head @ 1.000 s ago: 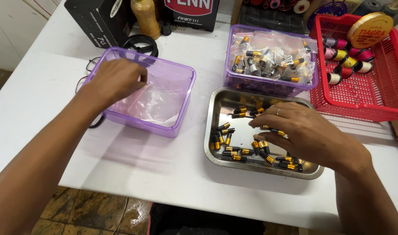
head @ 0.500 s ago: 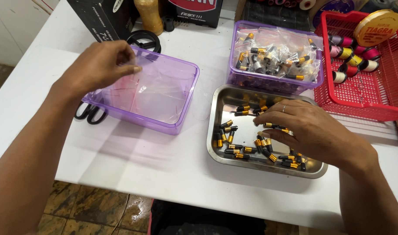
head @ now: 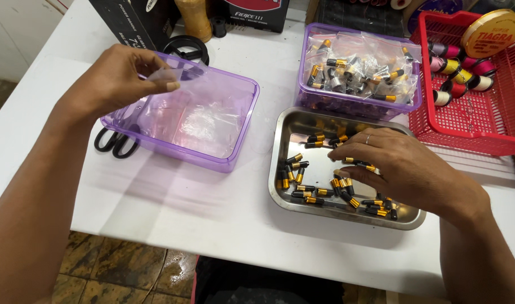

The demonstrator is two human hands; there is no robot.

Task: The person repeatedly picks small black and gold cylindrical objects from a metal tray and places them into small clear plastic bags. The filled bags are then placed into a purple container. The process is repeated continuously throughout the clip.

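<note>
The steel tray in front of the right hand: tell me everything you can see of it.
The steel tray is a shallow, shiny rectangular pan with rounded corners, flat on the white table beside the near purple tub. Small black-and-gold cylinders lie scattered in it. The right hand rests in it, fingertips among the pieces.

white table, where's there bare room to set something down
The white table is bare along its near edge, in front of the purple plastic tub and the steel tray. Its far left corner is bare too. Crowded: the back row and the red basket side.
</note>
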